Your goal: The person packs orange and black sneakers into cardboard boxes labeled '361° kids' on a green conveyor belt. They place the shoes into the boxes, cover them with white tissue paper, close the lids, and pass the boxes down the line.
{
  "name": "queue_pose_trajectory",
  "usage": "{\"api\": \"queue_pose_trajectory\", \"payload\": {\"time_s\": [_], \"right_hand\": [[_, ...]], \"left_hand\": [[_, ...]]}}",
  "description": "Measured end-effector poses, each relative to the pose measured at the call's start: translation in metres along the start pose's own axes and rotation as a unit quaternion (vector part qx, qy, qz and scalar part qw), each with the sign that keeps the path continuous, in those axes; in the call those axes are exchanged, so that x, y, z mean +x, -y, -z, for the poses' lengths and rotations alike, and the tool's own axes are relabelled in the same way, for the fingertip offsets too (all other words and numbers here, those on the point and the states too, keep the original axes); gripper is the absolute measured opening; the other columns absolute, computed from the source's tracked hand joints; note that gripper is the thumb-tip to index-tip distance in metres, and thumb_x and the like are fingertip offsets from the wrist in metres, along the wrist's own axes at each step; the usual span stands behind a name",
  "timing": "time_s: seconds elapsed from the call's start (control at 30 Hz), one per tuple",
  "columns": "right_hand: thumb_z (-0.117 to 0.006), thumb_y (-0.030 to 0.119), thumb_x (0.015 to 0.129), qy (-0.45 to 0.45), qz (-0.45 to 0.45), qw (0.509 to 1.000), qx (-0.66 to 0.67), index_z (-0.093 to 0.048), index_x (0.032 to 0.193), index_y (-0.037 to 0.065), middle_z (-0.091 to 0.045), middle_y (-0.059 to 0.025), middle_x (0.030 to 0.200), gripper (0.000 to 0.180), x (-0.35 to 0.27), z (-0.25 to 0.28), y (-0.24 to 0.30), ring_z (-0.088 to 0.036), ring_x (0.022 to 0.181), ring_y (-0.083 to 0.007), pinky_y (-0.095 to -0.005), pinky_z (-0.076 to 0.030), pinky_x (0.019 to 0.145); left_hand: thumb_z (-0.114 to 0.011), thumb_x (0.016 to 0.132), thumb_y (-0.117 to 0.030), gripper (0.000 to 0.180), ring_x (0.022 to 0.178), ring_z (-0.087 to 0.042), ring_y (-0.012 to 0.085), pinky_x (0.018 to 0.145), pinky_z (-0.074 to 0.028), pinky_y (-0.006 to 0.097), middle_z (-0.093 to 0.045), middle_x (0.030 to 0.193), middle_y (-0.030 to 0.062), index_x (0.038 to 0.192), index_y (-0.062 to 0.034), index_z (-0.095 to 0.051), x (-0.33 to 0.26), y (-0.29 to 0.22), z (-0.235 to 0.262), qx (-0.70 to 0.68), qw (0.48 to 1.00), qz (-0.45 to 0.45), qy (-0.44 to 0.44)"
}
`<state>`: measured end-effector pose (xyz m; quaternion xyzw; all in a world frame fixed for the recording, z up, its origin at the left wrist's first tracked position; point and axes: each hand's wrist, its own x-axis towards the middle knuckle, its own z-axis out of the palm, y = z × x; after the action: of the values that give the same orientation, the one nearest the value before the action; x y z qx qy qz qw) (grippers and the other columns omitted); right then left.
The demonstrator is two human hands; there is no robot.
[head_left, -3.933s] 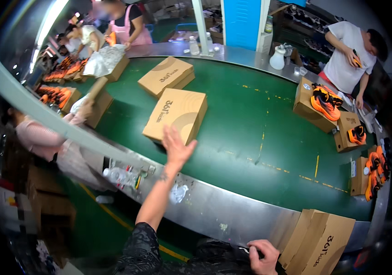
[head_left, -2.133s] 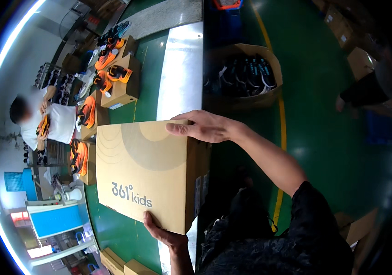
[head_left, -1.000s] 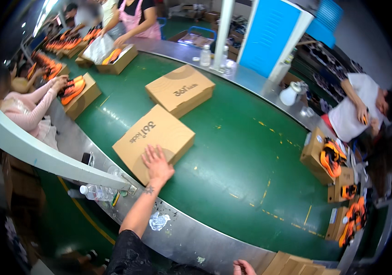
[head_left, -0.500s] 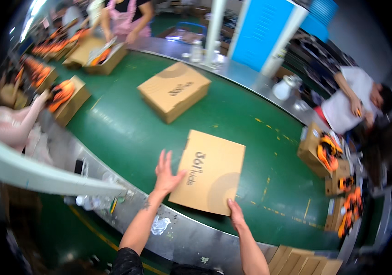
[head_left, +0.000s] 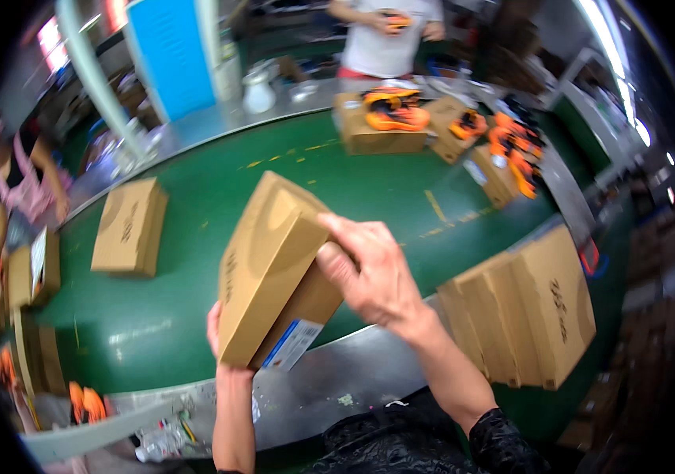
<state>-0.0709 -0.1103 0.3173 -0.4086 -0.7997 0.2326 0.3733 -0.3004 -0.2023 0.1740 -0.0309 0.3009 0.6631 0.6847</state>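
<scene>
A brown cardboard shoebox point(head_left: 262, 253) is raised and tilted above the green conveyor belt in front of me. Dark print marks its lid, and a blue-and-white label point(head_left: 293, 345) is on the side turned toward me. My left hand point(head_left: 214, 328) holds the box at its lower left; most of the fingers are hidden behind the cardboard. At the upper right corner my right hand point(head_left: 373, 272) grips the lid edge, its thumb bent against the side. A dark gap shows between lid and body along that side.
Another closed shoebox point(head_left: 125, 229) lies on the belt point(head_left: 171, 316) to the left. Several flattened or stacked cartons point(head_left: 523, 308) stand at right on the metal ledge point(head_left: 373, 367). Across the belt, orange shoes point(head_left: 396, 110) sit on open boxes before a person in white point(head_left: 385, 47).
The shoebox was flat on the belt, my left hand spread beside it and my right at its corner. Now both hands hold it lifted and tilted. My view has swung right.
</scene>
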Motion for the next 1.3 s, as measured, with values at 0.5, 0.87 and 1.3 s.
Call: {"api": "queue_pose_trajectory", "payload": {"time_s": [0.5,0.87,1.3], "right_hand": [[-0.057,0.012,0.076,-0.363,0.037,0.930,0.052,-0.044,0.137,-0.005,-0.058,-0.0196,0.127,0.065,-0.292,0.333,-0.037,-0.056,0.118,-0.0247,-0.0350,-0.040,0.103],[-0.046,-0.007,0.083,-0.334,-0.126,0.908,0.218,-0.045,0.138,0.003,-0.062,-0.0090,0.119,0.056,-0.405,0.375,-0.193,-0.057,0.110,-0.0140,-0.0297,-0.045,0.096],[-0.046,0.006,0.087,-0.453,-0.203,0.866,0.052,-0.060,0.118,-0.001,-0.068,-0.0089,0.098,0.035,-0.376,0.352,-0.210,-0.062,0.090,-0.0139,-0.0257,-0.048,0.078]], "left_hand": [[-0.056,0.093,-0.040,0.070,0.130,-0.041,0.0368,0.105,-0.039,0.050,-0.038,0.143,0.0210,0.145,-0.0027,-0.027,-0.085,0.228,-0.188,0.455,0.691,-0.509,0.239],[-0.060,0.094,-0.030,0.061,0.119,-0.051,0.0337,0.106,-0.041,0.043,-0.046,0.134,0.0213,0.140,-0.0003,-0.034,-0.105,0.389,-0.108,0.509,0.812,-0.224,0.178],[-0.073,0.079,-0.004,0.050,0.104,-0.060,0.0320,0.088,-0.050,0.041,-0.059,0.117,0.0226,0.124,0.0014,-0.052,-0.135,0.431,-0.127,0.713,0.299,-0.428,0.467]]}}
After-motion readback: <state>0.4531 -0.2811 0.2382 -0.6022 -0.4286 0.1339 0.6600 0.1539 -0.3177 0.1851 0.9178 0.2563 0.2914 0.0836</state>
